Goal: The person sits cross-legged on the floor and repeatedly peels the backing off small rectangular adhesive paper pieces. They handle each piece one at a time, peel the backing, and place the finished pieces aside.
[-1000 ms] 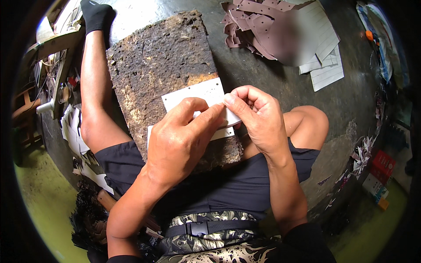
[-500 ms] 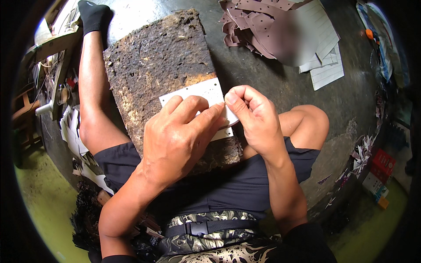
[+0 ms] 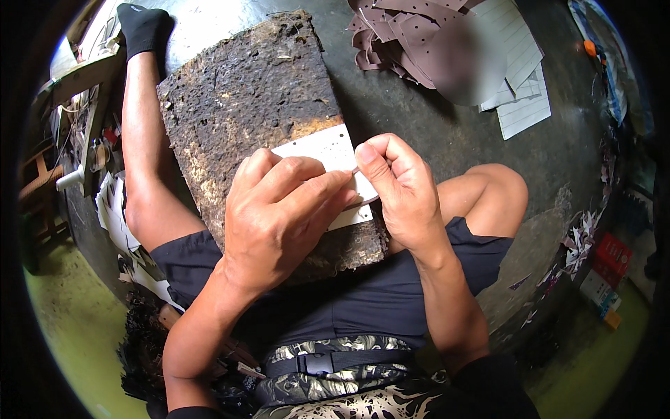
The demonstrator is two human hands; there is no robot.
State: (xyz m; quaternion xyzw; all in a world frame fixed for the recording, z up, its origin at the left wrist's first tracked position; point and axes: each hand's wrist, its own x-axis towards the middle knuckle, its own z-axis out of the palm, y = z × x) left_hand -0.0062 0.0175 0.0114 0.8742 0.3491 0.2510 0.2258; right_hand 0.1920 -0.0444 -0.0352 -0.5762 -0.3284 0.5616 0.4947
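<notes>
White dotted sheet (image 3: pixel 338 148), on rough board (image 3: pixel 244 84); right edge apparently being worked. Right hand (image 3: pixel 406 194): fingers pinched together there. Left hand (image 3: pixel 276 216): fingers' closure cannot be told. Steady pinch likely needed next.

The person wears dark shorts (image 3: pixel 342 304), black sleeves (image 3: pixel 495 387), a black sock (image 3: pixel 144 31) and a strap (image 3: pixel 342 361) (buckled).

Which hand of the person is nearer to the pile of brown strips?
The right. The right hand is below the pile of brown strips in the picture; the left hand is farther away, more to the left, over the white sheet.
</notes>
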